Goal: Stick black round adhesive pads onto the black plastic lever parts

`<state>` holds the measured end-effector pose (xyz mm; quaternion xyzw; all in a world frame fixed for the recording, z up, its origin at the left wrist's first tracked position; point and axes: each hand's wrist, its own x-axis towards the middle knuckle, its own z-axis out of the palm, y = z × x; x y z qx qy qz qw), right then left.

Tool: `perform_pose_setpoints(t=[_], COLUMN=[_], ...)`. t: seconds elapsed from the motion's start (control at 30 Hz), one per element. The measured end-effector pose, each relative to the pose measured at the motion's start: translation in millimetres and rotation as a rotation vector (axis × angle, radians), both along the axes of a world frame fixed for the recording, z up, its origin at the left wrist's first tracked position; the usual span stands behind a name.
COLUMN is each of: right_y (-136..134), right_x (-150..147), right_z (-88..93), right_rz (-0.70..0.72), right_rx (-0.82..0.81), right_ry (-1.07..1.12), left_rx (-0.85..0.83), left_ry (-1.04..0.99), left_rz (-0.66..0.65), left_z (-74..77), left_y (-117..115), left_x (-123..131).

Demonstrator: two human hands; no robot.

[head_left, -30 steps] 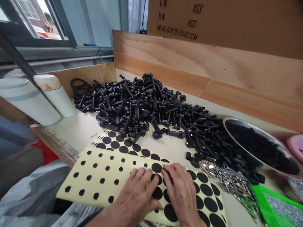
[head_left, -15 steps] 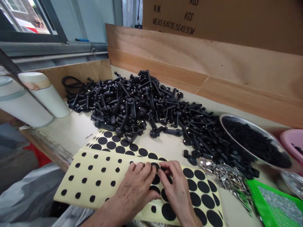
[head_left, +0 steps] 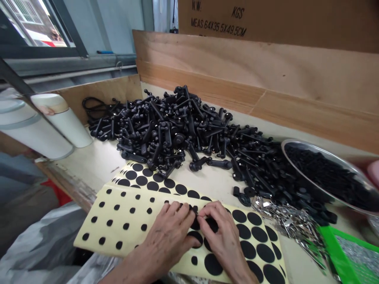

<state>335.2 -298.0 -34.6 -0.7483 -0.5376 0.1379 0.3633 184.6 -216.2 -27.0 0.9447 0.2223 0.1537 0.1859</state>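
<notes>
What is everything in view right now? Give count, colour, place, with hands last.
Dotted sheets: at least two, pale yellow with black dots, table front
Lever-like parts: too many to count, black, heaped mid-table
Metal pieces: many, silver, right of sheets
Bowl: one, silver, right, holding black pieces
Container: one, pink, right edge, cut off
Tray: one, green, lower right, with silvery bits
Bottles: two, whitish, left
Cord: one, black, right of bottles
Table: one, cream, beneath
Boards: several, brown, table's back and left
Box: one, brown, behind boards
Window: one, grey-framed, upper left
Crumpled material: count unclear, grey, lower left
Left hand: one, bare, on sheets
Right hand: one, bare, on sheets, fingertips near left hand's
</notes>
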Motion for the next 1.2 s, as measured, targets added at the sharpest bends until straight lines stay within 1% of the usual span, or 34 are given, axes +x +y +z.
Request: perform_pose_setpoints(t=[0.13, 0.23, 0.3, 0.4, 0.53, 0.57, 0.63, 0.73, 0.87, 0.93, 1.03, 1.1, 1.13, 1.2], right_y=[-2, -3, -3, -3, -3, -3, -3, -4, -3, -2, -2, -3, -4, -6], right_x=[6, 9, 9, 10, 14, 15, 18, 19, 16, 11, 1, -6, -9, -9], right_z=[3.8, 6.9, 7.8, 5.2, -2.4, -3.2, -2.5, 2.7, 7.6, 8.3, 11.0, 15.3, 17.8, 21.8], right_rz=[0.022, 0.055, 0.049, 0.001, -0.189, -0.212, -0.187, -0.099, -0.078, -0.093, -0.153, -0.199, -0.228, -0.309], right_rx=[0.001, 0.031, 0.029, 0.025, 0.060, 0.065, 0.078, 0.083, 0.116, 0.191, 0.391, 0.535, 0.597, 0.695], right_ry=[0.198, 0.340, 0.416, 0.530, 0.717, 0.753, 0.761, 0.658, 0.514, 0.423, 0.236, 0.122, 0.086, 0.070], left_rx=[-0.217, -0.357, -0.460, -0.637, -0.892, -0.948, -1.013, -1.024, -0.973, -0.936, -0.886, -0.796, -0.707, -0.460], left_ry=[-0.054, -0.059, -0.099, -0.194, -0.298, -0.309, -0.318, -0.309, -0.291, -0.271, -0.268, -0.283, -0.289, -0.274], left_rz=[0.116, 0.134, 0.141, 0.185, 0.241, 0.254, 0.258, 0.205, 0.146, 0.135, 0.122, 0.171, 0.211, 0.267], left_z=[10.4, 17.5, 20.8, 23.9, 28.5, 30.0, 32.8, 33.9, 28.4, 26.0, 26.3, 27.4, 27.4, 24.9], left_y=[9, 17, 20, 20, 23, 24, 25, 26, 26, 27, 32, 40, 46, 60], left_x=[-4, -1, 3, 8, 11, 12, 13, 15, 18, 19, 24, 32, 39, 56])
